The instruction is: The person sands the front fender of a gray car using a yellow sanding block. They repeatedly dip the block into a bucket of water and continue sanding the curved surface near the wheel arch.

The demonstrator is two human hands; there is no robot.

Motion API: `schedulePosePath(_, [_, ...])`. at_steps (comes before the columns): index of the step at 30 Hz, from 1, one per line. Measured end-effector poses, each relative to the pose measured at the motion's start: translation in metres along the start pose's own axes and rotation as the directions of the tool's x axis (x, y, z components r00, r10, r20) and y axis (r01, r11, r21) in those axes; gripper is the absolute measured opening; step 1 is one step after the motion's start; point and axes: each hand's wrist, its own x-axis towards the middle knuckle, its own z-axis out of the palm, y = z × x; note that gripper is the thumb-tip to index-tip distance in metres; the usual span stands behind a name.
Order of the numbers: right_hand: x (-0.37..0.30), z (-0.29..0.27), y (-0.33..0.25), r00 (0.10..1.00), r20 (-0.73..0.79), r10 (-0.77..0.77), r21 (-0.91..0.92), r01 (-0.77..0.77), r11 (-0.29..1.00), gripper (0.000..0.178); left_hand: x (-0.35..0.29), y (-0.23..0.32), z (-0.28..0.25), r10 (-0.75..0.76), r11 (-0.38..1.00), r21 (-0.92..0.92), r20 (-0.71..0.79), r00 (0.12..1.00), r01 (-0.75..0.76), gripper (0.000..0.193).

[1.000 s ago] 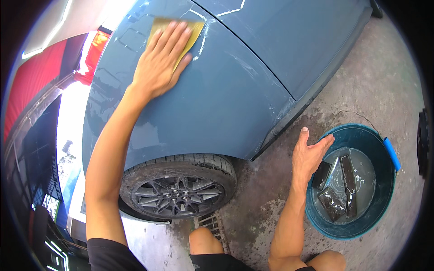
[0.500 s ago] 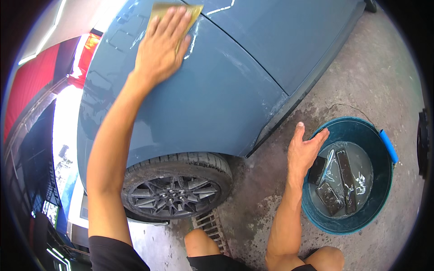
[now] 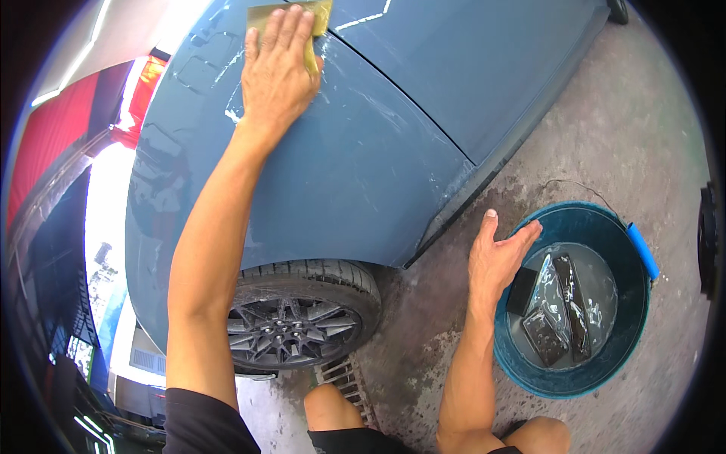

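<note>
A big, shiny, blue-grey car side (image 3: 325,174) fills the top and middle of the view. A thin dark gap (image 3: 393,85) between two of its panels slants down toward 4 or 5 o'clock. White, milky streaks (image 3: 228,66) lie on the paint. A black tire and wheel (image 3: 295,321) is at 7 o'clock. The grey concrete floor (image 3: 605,129) has dark patches, and a metal drain grate (image 3: 348,382) is at 6 o'clock. A red cloth (image 3: 60,144) hangs between 9 and 10 o'clock.

The thin yellow sheet (image 3: 321,17) is at 11 o'clock, up on the car. Its far edge runs about from 9 to 3 o'clock, and a strip of it comes down toward 6 o'clock beside the thumb. The left hand (image 3: 280,87) hides its middle, so I cannot tell its long axis. That hand lies flat on it, fingers straight and pointing to 12 o'clock.

The right hand (image 3: 495,265), at 3 o'clock, has nothing in it. Its thumb sticks up, apart from the fingers, which point to 1 or 2 o'clock. It is by a round teal plastic bucket (image 3: 632,303), at 4 o'clock, holding cloudy water (image 3: 597,280) and dark blocks (image 3: 546,344).
</note>
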Motion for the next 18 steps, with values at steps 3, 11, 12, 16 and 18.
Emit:
schedulePosePath(3, [-0.001, 0.000, -0.001, 1.000, 0.011, 0.005, -0.015, -0.004, 1.000, 0.094, -0.020, 0.027, 0.003, -0.005, 0.994, -0.110, -0.022, 1.000, 0.003, 0.075])
schedulePosePath(11, [0.002, -0.003, -0.002, 1.000, 0.019, -0.009, -0.001, 0.009, 1.000, 0.094, -0.007, -0.001, 0.002, -0.027, 0.998, -0.063, -0.002, 1.000, 0.027, 0.081])
schedulePosePath(12, [-0.001, 0.002, -0.001, 1.000, 0.019, -0.009, 0.000, 0.009, 1.000, 0.094, -0.026, 0.017, 0.003, 0.063, 0.991, -0.121, 0.045, 0.997, -0.058, 0.080])
schedulePosePath(16, [0.004, 0.007, 0.011, 0.998, -0.011, -0.059, -0.044, 0.058, 0.997, 0.096, -0.023, 0.005, -0.021, 0.193, 0.978, -0.118, 0.190, 0.962, -0.173, 0.078])
schedulePosePath(18, [0.003, 0.002, 0.012, 1.000, 0.020, -0.009, -0.030, 0.010, 1.000, 0.099, -0.032, -0.003, -0.048, 0.232, 0.965, -0.176, 0.247, 0.941, -0.192, 0.079])
